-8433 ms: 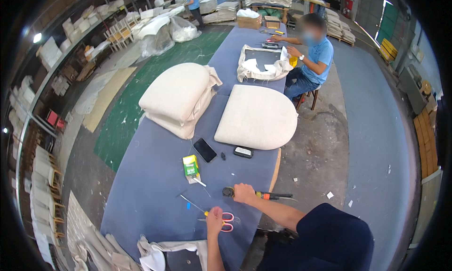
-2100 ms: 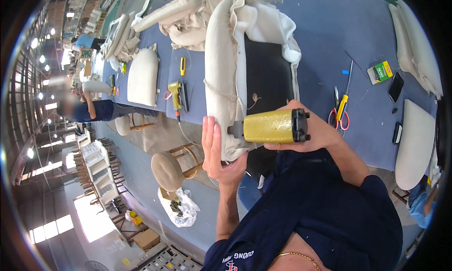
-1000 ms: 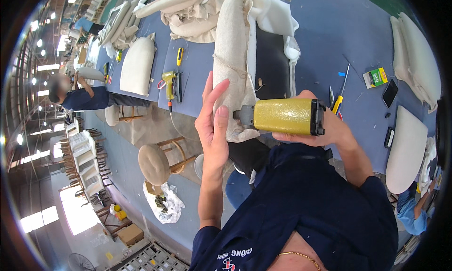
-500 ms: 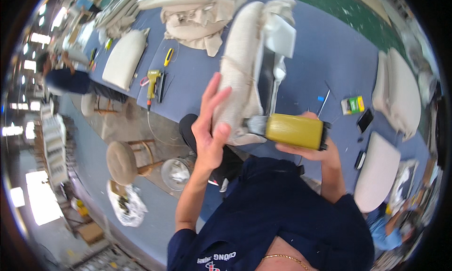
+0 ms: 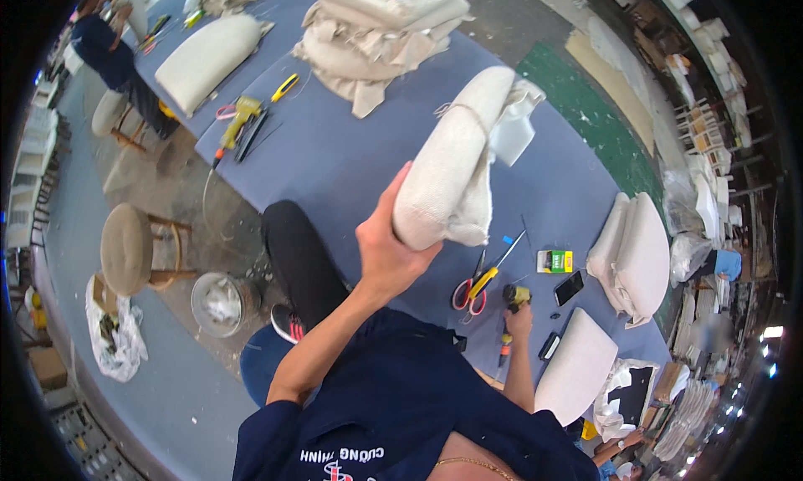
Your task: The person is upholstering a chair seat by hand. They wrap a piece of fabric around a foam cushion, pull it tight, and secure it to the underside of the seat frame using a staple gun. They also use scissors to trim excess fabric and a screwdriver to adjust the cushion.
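Observation:
My left hand [image 5: 391, 251] grips the near end of a beige fabric-covered cushion panel [image 5: 447, 167], holding it tilted above the blue-grey table. A cord crosses its upper part, and white padding shows along its right edge. Lower right, my right hand [image 5: 519, 320] is closed around a yellow staple gun [image 5: 517, 297], down by the table's near edge and apart from the panel. Just left of the gun lie red-handled scissors [image 5: 462, 294] and a yellow-handled tool [image 5: 483, 283].
A second yellow staple gun [image 5: 240, 117] and a yellow cutter [image 5: 285, 87] lie left. Fabric-covered pieces [image 5: 368, 50] are piled at the back. Right are a small box [image 5: 554, 262], a phone [image 5: 569, 288] and more cushions [image 5: 631, 255]. A co-worker [image 5: 104, 46] stands far left.
My right hand has taken the staple gun away from the panel, down and right to the table. My left hand has shifted its hold to the panel's near end. My view has turned rightward.

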